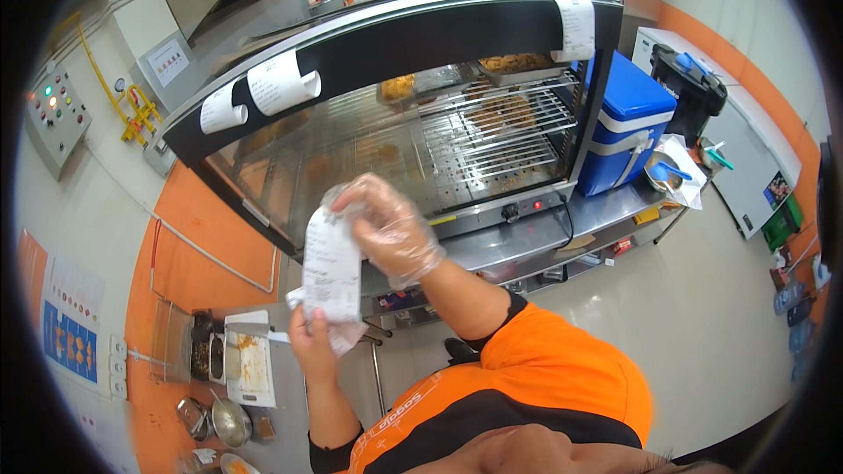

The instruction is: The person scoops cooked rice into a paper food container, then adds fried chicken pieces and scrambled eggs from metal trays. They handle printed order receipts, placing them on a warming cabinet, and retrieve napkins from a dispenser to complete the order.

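While the gloved right hand (388,226) bends its fingers over the top edge of a printed receipt slip (332,268), the bare left hand (313,344) is clamped on the slip's lower end, thumb on the near face. Right-hand grip: fingers curled and close to the paper; cannot tell whether they pinch it or only rest against it. Slip position: hanging between the two hands, in front of the lower left part of the warming cabinet (413,54) and not attached to it. Below the left hand, a second pale sheet (350,339); material unclear.

Next outward: three paper slips are fixed along the cabinet's black upper frame, two near its left end, a curled one (219,112) and a larger one (279,86), and a third (576,28) near the right end. Inside, browned food pieces (505,111) lie on wire racks, with filled trays behind; a red indicator (538,205) glows beside the knob.

Periphery: blue cooler box (622,123) beside the cabinet; white cutting board (255,370) at lower left.

Progress (judged): posting of three slips appears done; the held one seems to be at the reading or sorting stage, its handling unfinished. Print too small to check against the food.
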Motion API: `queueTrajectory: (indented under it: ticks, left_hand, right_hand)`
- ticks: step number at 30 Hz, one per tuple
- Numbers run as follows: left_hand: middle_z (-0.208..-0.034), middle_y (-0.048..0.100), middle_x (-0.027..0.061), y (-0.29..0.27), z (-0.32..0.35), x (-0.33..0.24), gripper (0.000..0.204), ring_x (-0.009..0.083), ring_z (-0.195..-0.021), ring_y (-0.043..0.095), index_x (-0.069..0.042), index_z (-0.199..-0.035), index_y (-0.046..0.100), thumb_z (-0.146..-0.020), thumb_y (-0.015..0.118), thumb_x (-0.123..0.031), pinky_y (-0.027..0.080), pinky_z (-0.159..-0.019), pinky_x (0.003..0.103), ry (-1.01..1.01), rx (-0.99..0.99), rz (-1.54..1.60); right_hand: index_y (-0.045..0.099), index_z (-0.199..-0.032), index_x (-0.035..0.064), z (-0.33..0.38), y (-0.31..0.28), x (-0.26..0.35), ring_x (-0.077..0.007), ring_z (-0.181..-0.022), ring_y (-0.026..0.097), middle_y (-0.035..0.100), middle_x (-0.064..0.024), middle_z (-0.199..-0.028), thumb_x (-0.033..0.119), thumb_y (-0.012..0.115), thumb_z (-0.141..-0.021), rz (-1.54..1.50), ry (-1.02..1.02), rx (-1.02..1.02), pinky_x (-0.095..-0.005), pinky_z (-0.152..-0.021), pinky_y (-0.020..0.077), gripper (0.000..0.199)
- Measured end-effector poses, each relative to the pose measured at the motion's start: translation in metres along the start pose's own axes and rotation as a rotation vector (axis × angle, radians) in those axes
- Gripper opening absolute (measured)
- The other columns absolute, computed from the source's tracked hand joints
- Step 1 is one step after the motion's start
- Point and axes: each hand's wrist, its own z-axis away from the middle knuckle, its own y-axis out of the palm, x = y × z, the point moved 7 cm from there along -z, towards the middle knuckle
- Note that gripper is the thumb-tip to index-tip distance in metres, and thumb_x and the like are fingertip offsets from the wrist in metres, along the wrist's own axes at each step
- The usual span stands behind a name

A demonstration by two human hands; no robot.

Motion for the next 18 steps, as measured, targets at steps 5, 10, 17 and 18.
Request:
queueTrajectory:
  ticks: [5,10,17,18]
  left_hand:
    - [-0.110,0.066,0.0068,-0.066,0.083,-0.038,0.025,0.0122,-0.099,0.061,0.000,-0.122,0.059,-0.104,0.060,-0.018,0.050,-0.090,0.030,0.008,-0.245,-0.058]
    - [-0.098,0.065,0.0064,-0.096,0.149,-0.072,0.016,0.0144,-0.088,0.058,-0.001,-0.102,0.062,-0.097,0.070,-0.013,0.048,-0.084,0.031,0.080,-0.227,-0.371]
    - [-0.093,0.068,0.0170,-0.111,0.195,-0.128,0.019,0.0321,-0.087,0.064,0.000,-0.099,0.068,-0.086,0.078,-0.010,0.050,-0.079,0.039,0.323,-0.214,-0.825]
    - [-0.093,0.068,0.0159,-0.106,0.192,-0.133,0.019,0.0313,-0.085,0.064,0.000,-0.098,0.069,-0.085,0.079,-0.011,0.050,-0.078,0.038,0.299,-0.178,-0.834]
  right_hand:
    - [0.073,-0.104,0.0074,0.068,0.042,0.044,-0.0203,-0.090,0.059,0.060,-0.0070,-0.099,-0.001,0.058,-0.085,0.043,-0.043,0.122,-0.0334,-0.081,0.0482,0.026]
    - [0.071,-0.119,0.0087,0.123,0.050,0.065,-0.0143,-0.099,0.062,0.063,-0.0045,-0.104,0.008,0.068,-0.095,-0.003,0.032,0.219,-0.0297,-0.079,0.0535,0.023]
    - [0.052,-0.149,0.0077,0.166,0.058,0.050,-0.0149,-0.095,0.067,0.069,-0.0091,-0.113,0.007,0.077,-0.089,-0.318,0.677,0.485,-0.0296,-0.077,0.0589,0.065]
    - [0.061,-0.139,0.0053,0.159,0.053,0.060,-0.0153,-0.085,0.068,0.069,-0.0127,-0.116,0.008,0.075,-0.091,-0.330,0.655,0.421,-0.0295,-0.075,0.0588,0.051]
